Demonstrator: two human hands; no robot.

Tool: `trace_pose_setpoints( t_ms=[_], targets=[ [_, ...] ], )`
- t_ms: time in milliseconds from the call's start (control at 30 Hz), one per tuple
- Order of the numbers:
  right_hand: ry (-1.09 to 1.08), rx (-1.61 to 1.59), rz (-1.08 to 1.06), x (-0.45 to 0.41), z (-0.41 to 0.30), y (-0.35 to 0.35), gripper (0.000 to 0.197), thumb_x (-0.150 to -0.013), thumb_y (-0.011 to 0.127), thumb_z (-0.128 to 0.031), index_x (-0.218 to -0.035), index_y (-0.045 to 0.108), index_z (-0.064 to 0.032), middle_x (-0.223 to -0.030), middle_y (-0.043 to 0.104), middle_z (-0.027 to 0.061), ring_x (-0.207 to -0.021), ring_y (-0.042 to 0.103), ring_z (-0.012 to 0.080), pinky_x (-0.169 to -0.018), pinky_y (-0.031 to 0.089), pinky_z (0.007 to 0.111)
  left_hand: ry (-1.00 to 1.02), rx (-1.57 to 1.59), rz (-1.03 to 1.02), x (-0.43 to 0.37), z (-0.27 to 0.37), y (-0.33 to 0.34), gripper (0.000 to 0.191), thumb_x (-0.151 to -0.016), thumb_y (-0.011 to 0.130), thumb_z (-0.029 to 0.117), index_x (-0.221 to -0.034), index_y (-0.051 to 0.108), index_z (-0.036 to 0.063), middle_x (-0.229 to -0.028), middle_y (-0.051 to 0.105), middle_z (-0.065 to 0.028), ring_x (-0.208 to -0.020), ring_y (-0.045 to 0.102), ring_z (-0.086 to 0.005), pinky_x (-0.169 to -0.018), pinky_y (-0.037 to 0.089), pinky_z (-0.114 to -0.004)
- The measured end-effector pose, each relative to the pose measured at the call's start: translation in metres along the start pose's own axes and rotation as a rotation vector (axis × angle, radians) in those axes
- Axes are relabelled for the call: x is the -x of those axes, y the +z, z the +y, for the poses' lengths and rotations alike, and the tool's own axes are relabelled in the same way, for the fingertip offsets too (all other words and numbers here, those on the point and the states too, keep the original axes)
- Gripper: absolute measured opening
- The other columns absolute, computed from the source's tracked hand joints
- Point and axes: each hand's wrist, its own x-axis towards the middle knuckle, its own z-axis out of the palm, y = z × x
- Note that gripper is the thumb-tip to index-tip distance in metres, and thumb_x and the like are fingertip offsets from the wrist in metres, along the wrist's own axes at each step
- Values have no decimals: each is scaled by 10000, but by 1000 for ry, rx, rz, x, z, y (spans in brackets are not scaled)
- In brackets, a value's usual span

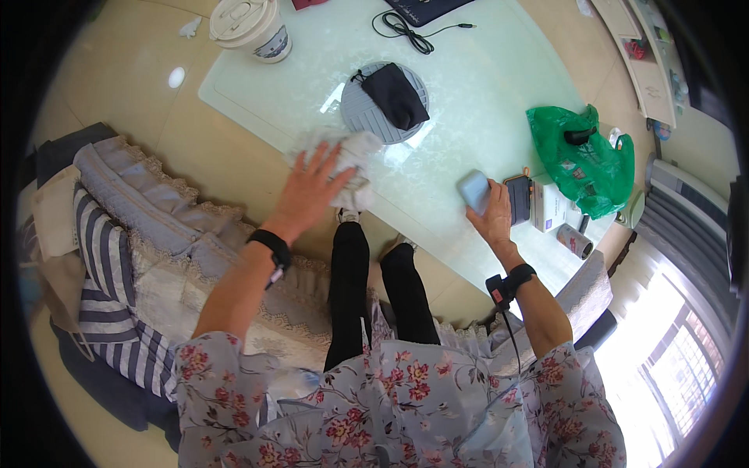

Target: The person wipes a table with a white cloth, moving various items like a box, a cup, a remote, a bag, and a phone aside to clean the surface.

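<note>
A crumpled white cloth (358, 153), blurred, lies at the near edge of the pale glass-topped table (263, 99). Spread over it, my left hand (307, 190) holds it under the fingers and palm; part of the cloth is hidden. My right hand (495, 213) grips a small light-blue rounded case (474, 191) at the table's front, thumb on the near side. Just right of that hand are a dark case with orange trim (517, 199) and a white box (547, 205). Beyond the cloth, a black drawstring pouch (397, 96) rests on a round grey ribbed mat (357, 111).
A lidded paper cup bucket (251, 32) stands at the far left corner. A coiled black cable (409, 34) lies at the back. On the right are a green plastic bag (579, 164) and a can (573, 241). A lace-trimmed sofa (193, 263) borders the near side.
</note>
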Motion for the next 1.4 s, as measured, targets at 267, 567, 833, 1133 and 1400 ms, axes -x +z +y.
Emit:
trace_pose_setpoints(
  t_ms=[267,567,833,1133,1400],
  targets=[
    [6,-209,190,-48,-71,8,713,-678,774,-324,-1240,471,-6,-1211,481,184,-1126,475,350,-924,421,413,-210,-98,-108,8,-57,-24,654,-757,619,51,-1364,424,195,-1469,321,-182,-1368,286,-399,-1043,332,-573],
    [332,-165,39,-161,-189,19,754,-627,834,-413,-1147,493,15,-1126,510,185,-1091,503,346,-874,463,435,-292,53,-119,-3,-43,-32,683,-712,678,28,-1329,420,165,-1458,324,-209,-1365,282,-416,-1016,355,-592],
    [263,-743,-86,-146,-160,14,454,-673,819,-267,-926,595,36,-870,662,186,-794,651,297,-715,515,370,-317,99,-150,-9,-40,-49,706,-674,727,56,-1308,433,152,-1446,335,-216,-1367,268,-427,-1019,342,-599],
    [371,-1149,203,-51,-87,-31,406,-757,750,-105,-1086,568,49,-944,659,86,-847,599,145,-781,483,286,-298,111,-172,-29,9,-39,795,-695,701,127,-1417,368,129,-1423,339,-248,-1379,213,-457,-1049,279,-617],
    [482,-1178,382,-43,-20,-57,400,-760,723,-81,-1114,581,41,-990,662,95,-893,601,149,-839,467,284,-12,157,-129,-197,92,-25,817,-656,734,129,-1403,403,157,-1440,334,-227,-1398,172,-445,-1061,198,-663]
  ],
)
